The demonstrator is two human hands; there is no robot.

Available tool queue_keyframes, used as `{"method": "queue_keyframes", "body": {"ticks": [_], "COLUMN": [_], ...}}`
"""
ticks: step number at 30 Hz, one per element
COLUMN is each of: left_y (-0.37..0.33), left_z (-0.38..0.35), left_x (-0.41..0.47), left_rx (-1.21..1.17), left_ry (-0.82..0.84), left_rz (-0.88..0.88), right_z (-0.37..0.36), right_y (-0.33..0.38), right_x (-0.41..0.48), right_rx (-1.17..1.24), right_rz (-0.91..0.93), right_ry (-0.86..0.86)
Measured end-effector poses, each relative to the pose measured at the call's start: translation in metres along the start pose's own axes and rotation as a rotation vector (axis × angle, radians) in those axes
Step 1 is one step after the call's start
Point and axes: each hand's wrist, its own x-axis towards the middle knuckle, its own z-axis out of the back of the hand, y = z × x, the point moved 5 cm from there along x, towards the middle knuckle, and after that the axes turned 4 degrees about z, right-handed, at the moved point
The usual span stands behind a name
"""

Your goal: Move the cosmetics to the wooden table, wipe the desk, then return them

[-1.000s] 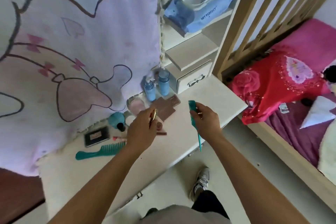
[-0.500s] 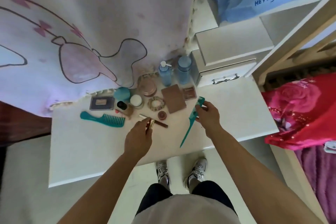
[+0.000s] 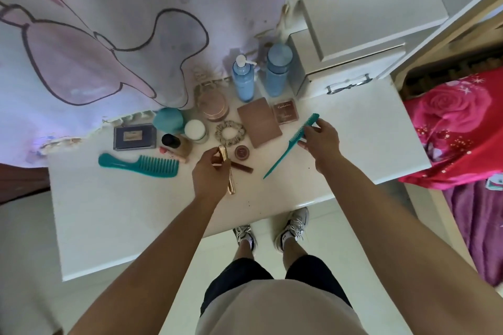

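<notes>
My left hand point(image 3: 209, 175) grips a slim gold cosmetic tube point(image 3: 227, 168) just above the white desk point(image 3: 109, 226). A teal tail comb point(image 3: 291, 144) is held near its toothed end by my right hand point(image 3: 321, 139), its pointed tail slanting down to the desk. Along the back of the desk stand two blue bottles point(image 3: 243, 81), a round pink compact point(image 3: 213, 106), brown palettes point(image 3: 258, 125), a scrunchie point(image 3: 230, 132), a small round pot point(image 3: 242, 151), a white-lidded jar point(image 3: 194, 129), a dark palette point(image 3: 134, 136) and a wide teal comb point(image 3: 141, 166).
A patterned cloth point(image 3: 109, 35) hangs over the desk's back left. White drawers point(image 3: 351, 62) rise at the back right. A bed with a red rose cover point(image 3: 457, 128) lies to the right. My feet point(image 3: 272, 234) stand on pale floor below the desk's front edge.
The view has tipped downward and closer to the desk. Both hands have lowered toward the desk top, still holding the gold tube and the tail comb.
</notes>
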Motion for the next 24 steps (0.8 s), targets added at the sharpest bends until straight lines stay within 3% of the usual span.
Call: {"method": "queue_keyframes", "body": {"ticks": [5,10,15,20,24], "left_y": [0.005,0.006,0.009,0.013,0.013], "left_z": [-0.004,-0.009,-0.008,-0.001,0.01], "left_x": [0.021,0.028,0.036,0.033,0.015], "left_rx": [-0.454,-0.789,-0.567,-0.547,-0.18], "left_ry": [-0.016,-0.111,-0.211,-0.227,-0.245], "left_rz": [0.302,0.558,0.57,0.58,0.308], "right_z": [-0.02,-0.04,-0.052,-0.052,-0.051], "right_y": [-0.014,-0.043,-0.057,-0.056,-0.057], "right_x": [-0.015,-0.04,-0.052,-0.051,-0.051], "right_rx": [-0.378,-0.632,-0.717,-0.799,-0.873], "right_rz": [0.171,0.221,0.268,0.299,0.326], "right_ry": [-0.024,0.111,0.191,0.209,0.219]}}
